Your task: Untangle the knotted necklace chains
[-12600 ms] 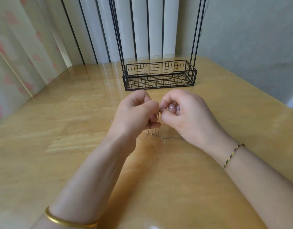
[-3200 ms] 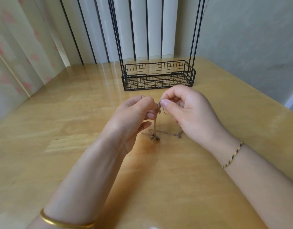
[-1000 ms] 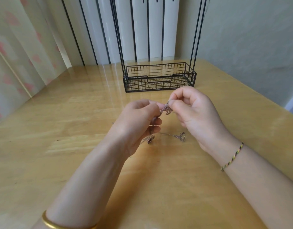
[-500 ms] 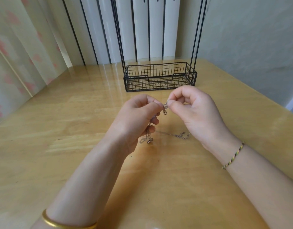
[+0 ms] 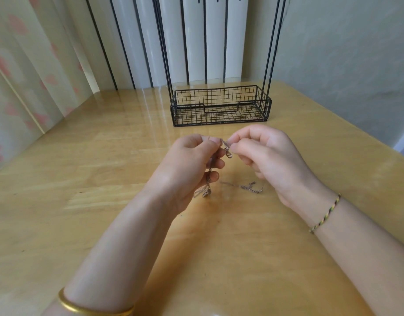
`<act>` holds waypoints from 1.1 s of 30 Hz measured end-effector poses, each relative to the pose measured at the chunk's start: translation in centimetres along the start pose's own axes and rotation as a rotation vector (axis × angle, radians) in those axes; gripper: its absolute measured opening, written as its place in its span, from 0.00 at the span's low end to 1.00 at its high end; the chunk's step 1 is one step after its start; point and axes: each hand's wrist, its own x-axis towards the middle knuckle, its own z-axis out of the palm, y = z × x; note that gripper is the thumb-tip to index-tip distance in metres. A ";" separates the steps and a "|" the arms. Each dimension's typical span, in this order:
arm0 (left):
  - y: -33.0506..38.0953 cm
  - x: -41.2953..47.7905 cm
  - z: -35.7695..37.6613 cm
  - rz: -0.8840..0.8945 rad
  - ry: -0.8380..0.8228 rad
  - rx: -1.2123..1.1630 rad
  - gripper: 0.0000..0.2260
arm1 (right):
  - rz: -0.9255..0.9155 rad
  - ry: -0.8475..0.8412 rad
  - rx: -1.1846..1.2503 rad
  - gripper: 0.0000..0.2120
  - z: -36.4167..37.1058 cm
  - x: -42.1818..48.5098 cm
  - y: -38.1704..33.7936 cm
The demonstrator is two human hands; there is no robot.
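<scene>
A thin silver necklace chain with a small knot [image 5: 227, 151] hangs between my two hands above the wooden table [image 5: 105, 179]. My left hand [image 5: 187, 165] pinches the chain just left of the knot, and a strand with a small pendant [image 5: 205, 193] dangles below its fingers. My right hand [image 5: 267, 158] pinches the chain on the knot's right side. A loose chain end with a clasp [image 5: 251, 187] lies on the table under my right hand.
A black wire basket [image 5: 220, 106] with tall upright rods stands at the back of the table, near the radiator and wall. A curtain hangs at the left. The table's right edge runs close to my right forearm.
Both hands stay pinched on the knot and have shifted only slightly. The dangling pendant and the loose clasp end have moved a little on the table.
</scene>
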 end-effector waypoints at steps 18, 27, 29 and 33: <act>-0.6 0.3 -0.3 0.129 0.025 0.210 0.03 | 0.097 0.020 0.159 0.04 0.3 -0.1 0.1; -0.9 0.4 0.2 0.308 0.122 0.535 0.01 | 0.133 0.057 0.242 0.06 0.8 -0.1 0.4; -0.9 0.3 0.3 0.380 0.176 0.647 0.01 | 0.146 0.047 0.247 0.06 0.9 -0.1 0.5; -1.0 0.3 0.1 0.401 0.207 0.644 0.04 | 0.094 0.021 0.178 0.06 1.0 -0.1 0.5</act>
